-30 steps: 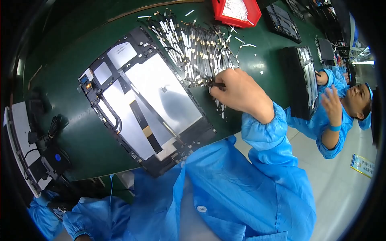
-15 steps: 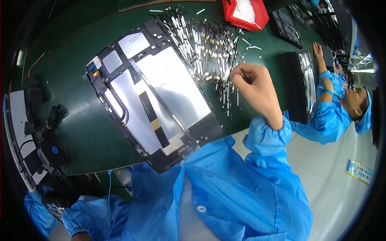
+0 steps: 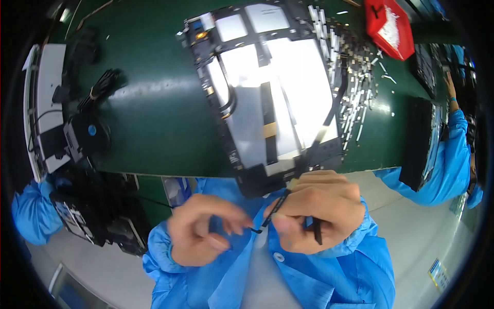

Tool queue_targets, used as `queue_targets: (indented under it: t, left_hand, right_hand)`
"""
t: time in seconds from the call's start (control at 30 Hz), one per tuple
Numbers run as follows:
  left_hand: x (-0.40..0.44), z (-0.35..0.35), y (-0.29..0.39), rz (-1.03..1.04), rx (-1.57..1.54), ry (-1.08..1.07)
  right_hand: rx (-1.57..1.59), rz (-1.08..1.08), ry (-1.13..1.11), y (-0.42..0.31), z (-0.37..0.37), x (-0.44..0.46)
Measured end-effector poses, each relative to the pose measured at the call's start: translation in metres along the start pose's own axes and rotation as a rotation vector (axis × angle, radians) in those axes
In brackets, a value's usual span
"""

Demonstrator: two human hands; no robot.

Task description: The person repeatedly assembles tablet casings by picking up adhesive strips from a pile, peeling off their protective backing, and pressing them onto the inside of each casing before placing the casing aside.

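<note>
My right hand point(image 3: 324, 211), closed, pinches a long thin black flex cable point(image 3: 277, 206) with a pale band. One end of the cable rises over the tablet-sized device, blurred by motion; the other hooks toward my left hand. A short dark piece point(image 3: 317, 232) sticks out below my right fingers; I cannot tell what it is. My left hand point(image 3: 203, 229) is blurred, fingers curved and thumb apart, close to the cable's lower end, with nothing visible in it. Beyond both hands lies the opened device point(image 3: 247, 118), with silver plates in a black frame.
Many similar flex strips point(image 3: 355, 98) lie in a pile right of the device. A red bin point(image 3: 373, 31) with white pieces stands behind them. A black stack point(image 3: 419, 144) and a co-worker's blue sleeve point(image 3: 453, 159) are at the right. Bundled cable point(image 3: 98, 90) lies at the left.
My right hand has come from the strip pile back toward my body with a flex cable in it. My left hand has come into view. The view has shifted, moving the device up and right.
</note>
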State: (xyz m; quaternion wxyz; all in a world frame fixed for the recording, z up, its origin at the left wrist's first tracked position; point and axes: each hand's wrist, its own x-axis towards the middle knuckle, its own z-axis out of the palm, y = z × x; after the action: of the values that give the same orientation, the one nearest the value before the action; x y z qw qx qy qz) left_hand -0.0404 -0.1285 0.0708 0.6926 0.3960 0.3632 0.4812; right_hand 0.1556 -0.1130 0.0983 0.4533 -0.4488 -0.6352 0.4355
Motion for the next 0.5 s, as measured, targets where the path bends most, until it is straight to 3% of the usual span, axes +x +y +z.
queue_targets:
  t: [0.07, 0.1, 0.17, 0.43, 0.5]
  left_hand:
    - [-0.008, 0.0, -0.001, -0.236, -0.032, -0.049]
    - [-0.009, -0.003, -0.001, -0.234, -0.034, -0.032]
    - [-0.008, -0.01, -0.003, -0.129, 0.144, -0.198]
    - [0.004, -0.003, -0.01, -0.114, 0.373, -0.153]
    - [0.003, -0.004, -0.016, -0.064, 0.409, -0.113]
  right_hand:
    - [0.013, -0.016, -0.039, 0.005, 0.008, 0.001]
    - [-0.016, -0.045, -0.066, 0.008, 0.011, 0.0]
    - [-0.043, -0.077, -0.103, 0.011, 0.014, -0.002]
    - [-0.024, 0.15, -0.213, 0.007, 0.005, -0.005]
    - [-0.036, 0.127, -0.125, 0.015, 0.009, -0.01]
